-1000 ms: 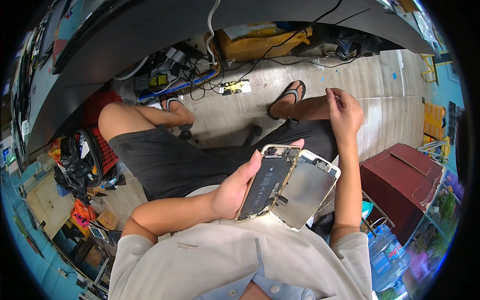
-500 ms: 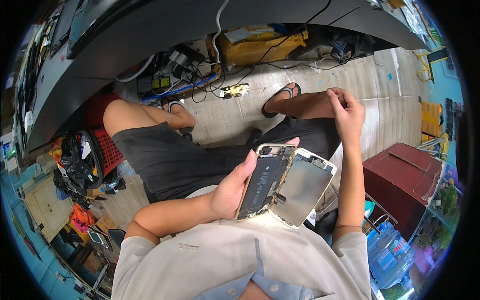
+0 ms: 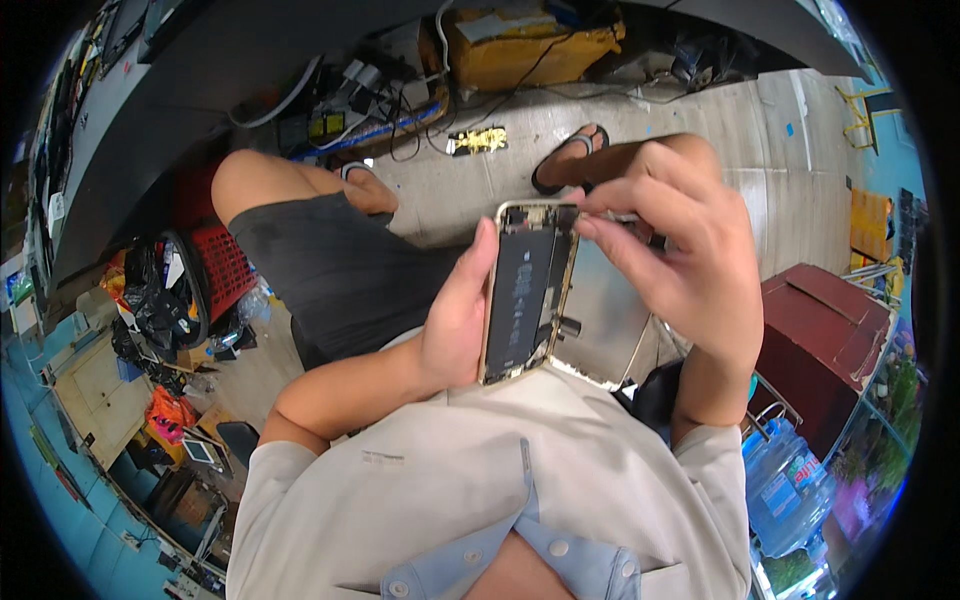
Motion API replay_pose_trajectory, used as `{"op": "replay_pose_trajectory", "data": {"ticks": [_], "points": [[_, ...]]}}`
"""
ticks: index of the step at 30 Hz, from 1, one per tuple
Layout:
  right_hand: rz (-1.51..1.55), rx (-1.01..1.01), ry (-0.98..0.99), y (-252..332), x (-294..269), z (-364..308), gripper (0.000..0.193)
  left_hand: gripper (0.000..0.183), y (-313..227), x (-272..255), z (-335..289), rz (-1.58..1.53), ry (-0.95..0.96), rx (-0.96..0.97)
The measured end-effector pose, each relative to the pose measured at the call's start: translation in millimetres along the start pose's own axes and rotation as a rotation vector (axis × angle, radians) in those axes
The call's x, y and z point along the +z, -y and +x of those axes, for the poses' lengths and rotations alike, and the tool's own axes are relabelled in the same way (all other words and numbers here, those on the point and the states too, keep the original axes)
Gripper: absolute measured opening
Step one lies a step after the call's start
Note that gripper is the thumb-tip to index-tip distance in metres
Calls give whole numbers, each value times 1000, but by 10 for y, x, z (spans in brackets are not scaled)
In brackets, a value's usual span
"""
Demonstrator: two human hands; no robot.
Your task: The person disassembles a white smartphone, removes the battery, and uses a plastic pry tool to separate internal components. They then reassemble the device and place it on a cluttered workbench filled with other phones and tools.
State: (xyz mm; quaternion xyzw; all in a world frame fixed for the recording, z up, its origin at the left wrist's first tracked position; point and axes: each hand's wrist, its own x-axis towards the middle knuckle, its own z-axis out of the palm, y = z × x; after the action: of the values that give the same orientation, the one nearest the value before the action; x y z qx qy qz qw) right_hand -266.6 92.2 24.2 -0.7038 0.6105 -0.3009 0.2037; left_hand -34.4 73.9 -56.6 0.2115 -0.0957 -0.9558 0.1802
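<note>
Phone (image 3: 530,295) is split open like a book, held over the dark shorts (image 3: 340,270), just in front of the pale shirt (image 3: 450,480). Left hand (image 3: 455,325) has a solid grip on the body half, thumb along the edge, battery facing up. Screen (image 3: 605,310) sits off to the right, partly covered by the right hand (image 3: 690,250). That thumb and fingertip are at the body's top right corner, can't tell if they're pinching anything. 2 sandals (image 3: 545,182) on the floor, red basket (image 3: 222,270) off left.
</note>
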Motion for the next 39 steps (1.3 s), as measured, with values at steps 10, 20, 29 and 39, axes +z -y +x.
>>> {"op": "replay_pose_trajectory", "data": {"ticks": [10,20,29,39], "points": [[-244,-63,58,-9,173,51,20,79,48,-126,11,-143,-25,6],[-233,-80,13,-19,240,58,18,80,47,-109,16,-143,-48,15],[-229,-89,29,-6,193,49,19,80,94,-142,-18,-162,-20,6],[-202,-99,17,58,155,33,23,79,105,-183,-67,-46,112,57]]}}
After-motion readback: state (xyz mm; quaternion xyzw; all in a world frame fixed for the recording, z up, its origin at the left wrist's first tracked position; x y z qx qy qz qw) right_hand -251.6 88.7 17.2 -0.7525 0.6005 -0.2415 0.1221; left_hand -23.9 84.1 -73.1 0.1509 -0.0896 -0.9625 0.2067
